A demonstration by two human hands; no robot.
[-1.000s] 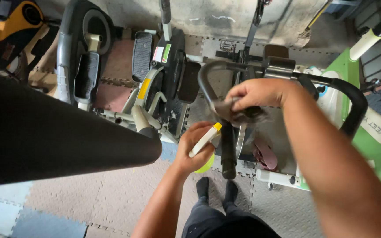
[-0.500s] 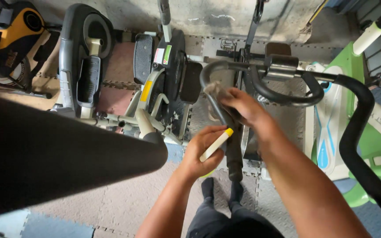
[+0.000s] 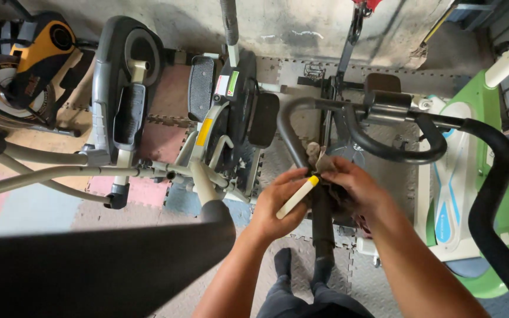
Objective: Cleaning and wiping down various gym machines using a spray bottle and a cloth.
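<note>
My left hand point(image 3: 279, 203) holds a slim white tool with a yellow tip point(image 3: 297, 197), angled up to the right. My right hand point(image 3: 354, 185) presses a grey-brown rag point(image 3: 316, 156) against the black handlebar point(image 3: 301, 126) of an exercise bike. Both hands meet at the handlebar's left grip, just above the black upright post point(image 3: 323, 227). The handlebar curves right into a padded black loop point(image 3: 396, 150). My dark trousers and socked feet point(image 3: 301, 271) show below.
A grey elliptical trainer point(image 3: 148, 118) stands to the left, an orange and black bike point(image 3: 36, 53) at far left. A green and white machine point(image 3: 478, 176) is on the right. A thick black bar point(image 3: 89, 271) crosses the lower left foreground. Foam floor tiles point(image 3: 30, 206) cover the ground.
My right hand has slid down the handlebar from the upper bend to the left grip, next to my left hand. The view has tilted and shifted right.
</note>
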